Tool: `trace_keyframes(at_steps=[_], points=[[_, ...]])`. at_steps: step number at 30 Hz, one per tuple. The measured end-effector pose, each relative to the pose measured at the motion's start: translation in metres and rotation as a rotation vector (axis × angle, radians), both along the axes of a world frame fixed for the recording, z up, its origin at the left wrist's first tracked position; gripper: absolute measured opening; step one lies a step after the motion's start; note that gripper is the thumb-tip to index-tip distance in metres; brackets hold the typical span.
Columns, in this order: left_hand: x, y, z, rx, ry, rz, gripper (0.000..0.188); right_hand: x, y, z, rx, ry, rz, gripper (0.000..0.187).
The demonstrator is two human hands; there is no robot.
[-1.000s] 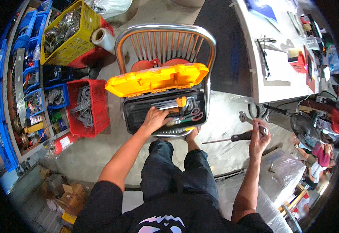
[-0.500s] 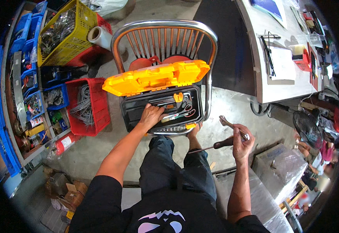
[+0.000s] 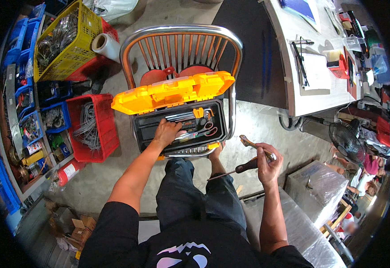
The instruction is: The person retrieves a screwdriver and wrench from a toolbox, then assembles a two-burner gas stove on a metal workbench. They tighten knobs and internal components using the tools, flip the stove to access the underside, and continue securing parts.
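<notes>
A toolbox with a black tray and a raised orange lid rests on the chair seat. My left hand reaches into it, fingers curled downward, fingertips hidden among the tools. Scissors lie to its right; a set of hex keys in an orange holder lies just beyond. My right hand, raised right of the toolbox, is closed around a wrench and a screwdriver. The screwdriver's shaft points left, over my leg.
The metal-framed chair stands before me. To the left are a red crate of wire, a yellow crate, blue bins and a red extinguisher-like cylinder. At right stand a white desk, a fan and wrapped boxes.
The whole view has shifted slightly, moving most things a little left. My left hand stays in the toolbox, its fingers drawn in somewhat. My right hand keeps the wrench and screwdriver.
</notes>
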State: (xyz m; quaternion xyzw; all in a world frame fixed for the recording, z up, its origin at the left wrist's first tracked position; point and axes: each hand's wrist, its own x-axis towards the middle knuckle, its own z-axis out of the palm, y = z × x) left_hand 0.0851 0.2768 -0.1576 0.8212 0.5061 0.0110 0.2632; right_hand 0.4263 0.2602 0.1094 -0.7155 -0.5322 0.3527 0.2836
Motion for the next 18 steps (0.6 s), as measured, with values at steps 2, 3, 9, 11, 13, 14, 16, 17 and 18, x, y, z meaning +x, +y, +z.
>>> trace_keyframes(at_steps=[2, 3, 9, 11, 13, 14, 16, 17, 18], points=[[0.003, -0.003, -0.002, -0.068, -0.039, -0.015, 0.040, -0.005, -0.003, -0.002, -0.041, 0.053, -0.045, 0.011], [0.004, -0.005, -0.002, -0.065, -0.058, -0.009, 0.041, -0.007, -0.005, -0.002, -0.076, 0.067, -0.072, 0.011], [0.008, -0.007, 0.004, -0.032, -0.091, 0.063, 0.042, -0.021, -0.025, 0.023, -0.031, 0.017, -0.079, 0.010], [0.007, -0.011, 0.009, 0.043, -0.101, 0.077, 0.041, -0.022, -0.033, 0.037, 0.083, -0.051, -0.052, 0.009], [0.010, -0.008, 0.013, -0.299, 0.018, 0.068, 0.043, -0.020, -0.048, 0.056, -0.022, -0.007, -0.128, 0.009], [0.015, -0.009, 0.018, -0.288, 0.064, 0.087, 0.043, -0.019, -0.054, 0.063, -0.012, -0.033, -0.127, 0.009], [0.023, -0.003, 0.030, -0.266, 0.161, 0.154, 0.042, -0.019, -0.061, 0.070, 0.016, -0.089, -0.142, 0.010], [0.026, -0.001, 0.039, -0.200, 0.145, 0.150, 0.042, -0.018, -0.068, 0.076, 0.027, -0.097, -0.147, 0.010], [0.032, 0.005, 0.049, -0.165, 0.140, 0.149, 0.041, -0.016, -0.074, 0.080, 0.038, -0.099, -0.157, 0.010]])
